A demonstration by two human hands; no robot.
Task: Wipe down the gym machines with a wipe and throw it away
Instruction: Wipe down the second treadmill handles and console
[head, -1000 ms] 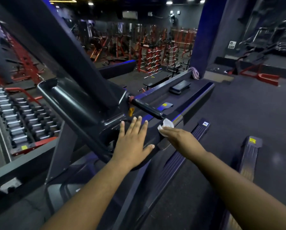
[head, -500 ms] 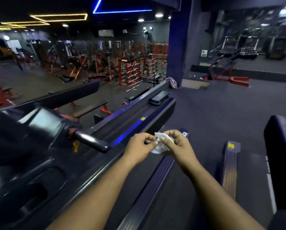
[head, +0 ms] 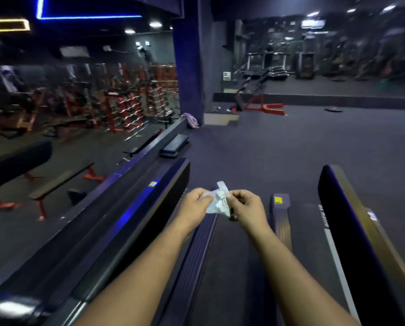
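While both arms reach straight out toward twelve o'clock, the left hand (head: pixel 195 203) and right hand (head: pixel 243 207) meet at chest height, each pinching one side of the small crumpled white wipe (head: pixel 218 201), probably to refold it or to ball it up for the bin. Held clear of every surface, it hangs above the ribbed dark side rail of the treadmill (head: pixel 198 250), with the long black glossy machine frame (head: pixel 116 222) at nine o'clock. It looks creased, limp and slightly translucent, one corner sticking upward.
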